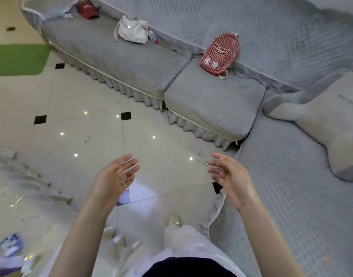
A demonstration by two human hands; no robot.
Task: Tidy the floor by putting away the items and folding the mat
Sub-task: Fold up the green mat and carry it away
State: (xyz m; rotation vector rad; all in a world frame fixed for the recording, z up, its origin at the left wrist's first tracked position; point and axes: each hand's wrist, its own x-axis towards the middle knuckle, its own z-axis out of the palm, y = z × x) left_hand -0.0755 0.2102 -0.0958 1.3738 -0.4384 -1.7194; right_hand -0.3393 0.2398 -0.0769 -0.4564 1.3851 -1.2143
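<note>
Both my hands are raised in front of me over the tiled floor (75, 100), palms facing each other, fingers spread and holding nothing. My left hand (115, 177) is left of centre, my right hand (229, 177) is beside the sofa's edge. A red checked backpack (220, 52) leans against the sofa back. A white cloth bag (133, 32) and a red cap (87, 10) lie farther left on the grey sofa (115, 56). A green mat (17, 59) lies flat on the floor at far left.
The grey quilted sofa wraps round the back and right side, with a beige bone-shaped cushion (329, 124) on it. A blurred glass table (21, 186) stands at the left. A blue and white packet (10, 244) lies near the bottom left. My shoe (174, 220) is below my hands.
</note>
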